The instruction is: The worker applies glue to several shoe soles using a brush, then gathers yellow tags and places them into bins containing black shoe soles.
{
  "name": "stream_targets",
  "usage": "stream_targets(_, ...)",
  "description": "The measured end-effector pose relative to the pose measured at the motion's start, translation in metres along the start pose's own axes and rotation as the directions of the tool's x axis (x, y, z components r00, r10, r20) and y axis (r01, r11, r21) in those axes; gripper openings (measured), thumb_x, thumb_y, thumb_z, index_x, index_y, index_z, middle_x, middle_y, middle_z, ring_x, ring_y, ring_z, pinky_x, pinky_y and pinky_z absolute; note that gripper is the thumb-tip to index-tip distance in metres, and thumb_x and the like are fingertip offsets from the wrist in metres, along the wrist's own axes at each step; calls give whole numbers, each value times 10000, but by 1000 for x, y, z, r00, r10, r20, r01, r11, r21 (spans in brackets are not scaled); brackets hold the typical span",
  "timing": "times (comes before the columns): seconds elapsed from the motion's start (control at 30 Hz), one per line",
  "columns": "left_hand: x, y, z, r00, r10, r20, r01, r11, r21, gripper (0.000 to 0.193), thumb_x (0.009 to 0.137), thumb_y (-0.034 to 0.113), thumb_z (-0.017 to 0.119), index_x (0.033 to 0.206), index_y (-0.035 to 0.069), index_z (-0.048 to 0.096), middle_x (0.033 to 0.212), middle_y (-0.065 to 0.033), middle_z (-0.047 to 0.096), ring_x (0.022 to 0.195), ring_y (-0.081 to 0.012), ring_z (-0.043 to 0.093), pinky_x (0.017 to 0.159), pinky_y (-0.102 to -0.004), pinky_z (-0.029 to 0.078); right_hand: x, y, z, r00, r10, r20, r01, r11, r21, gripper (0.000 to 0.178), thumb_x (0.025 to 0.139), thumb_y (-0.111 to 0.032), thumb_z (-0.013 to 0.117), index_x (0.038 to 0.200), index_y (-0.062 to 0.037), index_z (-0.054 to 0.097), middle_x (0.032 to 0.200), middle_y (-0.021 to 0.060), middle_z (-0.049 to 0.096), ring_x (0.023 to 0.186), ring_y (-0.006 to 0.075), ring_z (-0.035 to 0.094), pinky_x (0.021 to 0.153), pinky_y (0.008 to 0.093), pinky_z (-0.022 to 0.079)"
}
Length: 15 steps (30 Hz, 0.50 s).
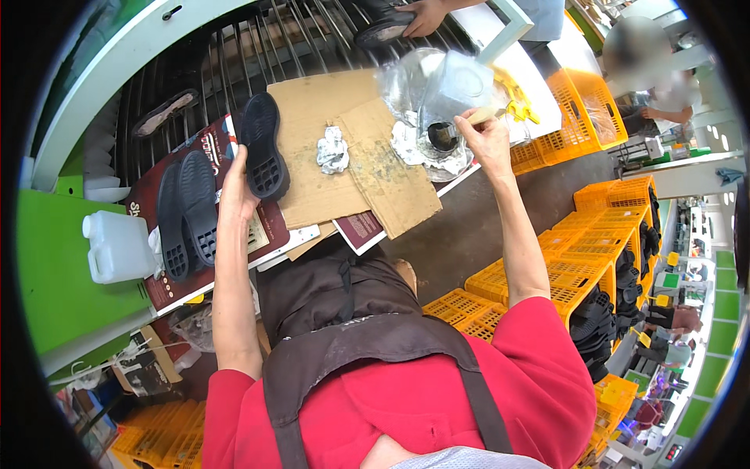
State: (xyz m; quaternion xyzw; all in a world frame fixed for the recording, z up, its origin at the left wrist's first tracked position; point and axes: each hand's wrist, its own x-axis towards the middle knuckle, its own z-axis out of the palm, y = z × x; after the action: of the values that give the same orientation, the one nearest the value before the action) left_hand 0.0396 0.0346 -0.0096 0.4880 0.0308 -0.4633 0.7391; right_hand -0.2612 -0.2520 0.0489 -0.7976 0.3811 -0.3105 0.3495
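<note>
Five black sole or shoe pieces can be counted toward the upper left and top. The left hand [237,184], left of centre, grasps one of them, a black sole [264,141], by its left side; the thumb lies along the edge, and the other fingers are mostly hidden. The sole is lengthwise over the left edge of the cardboard, its grid-patterned end toward the person.

Two matching soles [198,205] lie side by side at its left on a maroon printed sheet [144,199]. A fourth piece [164,113], showing a pale inside, rests on the metal bars [226,59] at upper left. A fifth [381,33], at the top edge, is in another person's hand [426,16].

The right hand [486,139], right of centre at the top, pinches one pale-handled tool [489,114] just beside one dark cup [442,137]; whether the tool touches the cup cannot be told.

Two overlapping cardboard pieces [316,98] cover the middle of the desk [51,262]. One crumpled silvery wad [332,150] lies on them, and more such wrapping [406,144] surrounds the cup. One translucent container [461,82] is behind the cup; one white jug [117,246] stands at far left.
</note>
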Motion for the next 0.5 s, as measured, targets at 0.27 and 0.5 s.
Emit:
stream_targets(0.27,17,-26,-2,980,100,170,0,862,-507,437,905,353,466,1154,6,558,1042,-191,629,896,-283,643,774,-369,542,-9,9,7,997,-62,35,66,989,-136,230,793,-115,701,661,11,562,579,57,554,529,111,497,511,285,420)
stream_targets(0.5,16,-38,2,936,209,284,-16,828,-560,452,935,383,398,1223,63,535,1068,-144,640,836,-302,651,728,-381,547,-5,3,-6,957,223,186,-239,969,67,257,825,-228,659,712,0,623,508,11,518,401,72,450,377,253,340)
